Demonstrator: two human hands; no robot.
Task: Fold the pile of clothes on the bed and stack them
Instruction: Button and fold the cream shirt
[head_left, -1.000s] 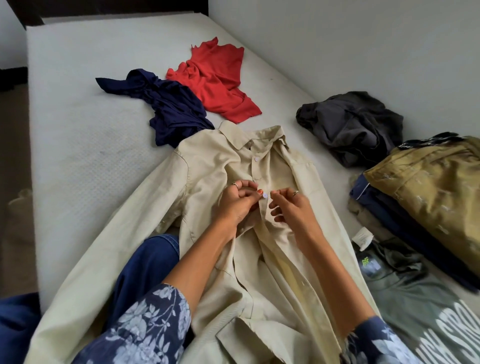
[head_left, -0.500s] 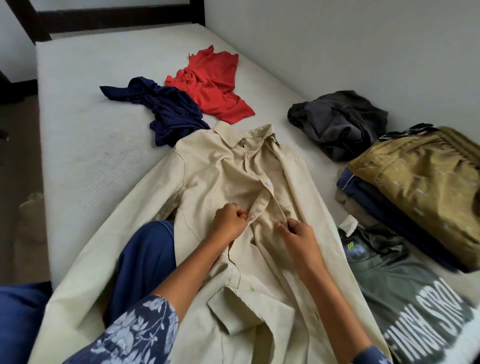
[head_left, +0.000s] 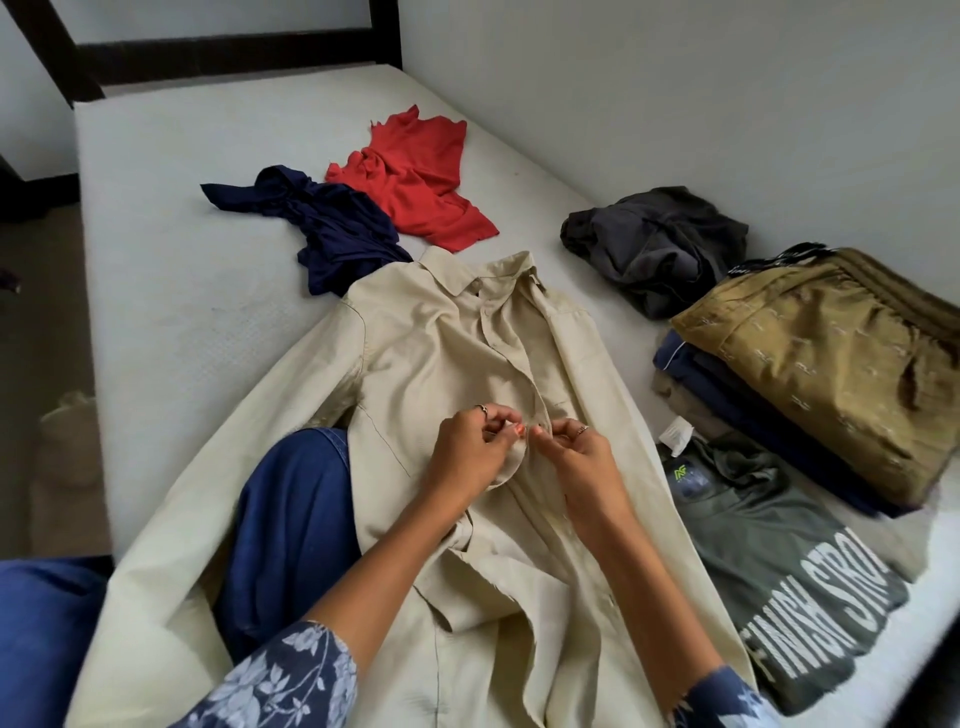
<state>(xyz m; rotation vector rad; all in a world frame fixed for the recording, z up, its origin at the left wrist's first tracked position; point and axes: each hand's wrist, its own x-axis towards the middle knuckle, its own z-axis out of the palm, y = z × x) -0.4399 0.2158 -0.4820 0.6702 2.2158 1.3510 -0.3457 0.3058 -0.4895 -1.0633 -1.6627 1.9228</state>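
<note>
Front placket of beige shirt (head_left: 415, 364) is pinched by curled fingers (head_left: 506, 423) of left hand (head_left: 467, 457); opposite edge is pinched by fingers (head_left: 550, 434) of right hand (head_left: 582, 467); fingertips of both hands nearly meet at mid-chest; a ring is seen on each hand; forearms are extended forward from floral sleeves, wrists roughly level; shirt is laid collar-away on bed (head_left: 171, 312), thin woven cloth, creased, one sleeve draped over a blue-trousered knee (head_left: 291, 519); crumpled navy garment (head_left: 332, 223) and red top (head_left: 421, 176) are seen beyond the collar; dark grey garment (head_left: 660, 244) is bunched to the right; folded stack (head_left: 810, 374), olive on top, sits beside green printed t-shirt (head_left: 779, 571).
</note>
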